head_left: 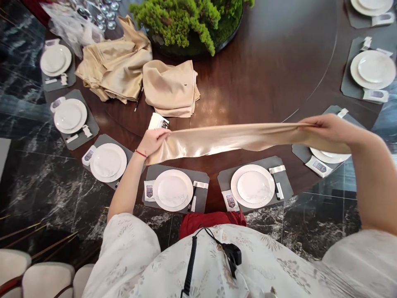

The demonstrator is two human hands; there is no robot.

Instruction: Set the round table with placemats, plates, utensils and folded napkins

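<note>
A gold satin cloth napkin (223,138) is stretched sideways in a long band above the near edge of the table. My left hand (155,141) is closed on its left end, a red cord around the wrist. At the other end, my right hand (328,127) pinches the upper edge, and some cloth hangs below that hand. Under the band lie two place settings, with a white plate stack (173,189) on the left and another plate stack (253,187) on the right. Just beyond my left hand is a small white printed packet (158,121).
A folded stack of gold napkins (169,87) lies beside a looser napkin pile (114,68). Behind them are a green moss planter (186,25), plastic wrap (70,25) and glasses (104,14). More settings ring the dark round table (248,91). Pale chairs (46,279) stand at lower left.
</note>
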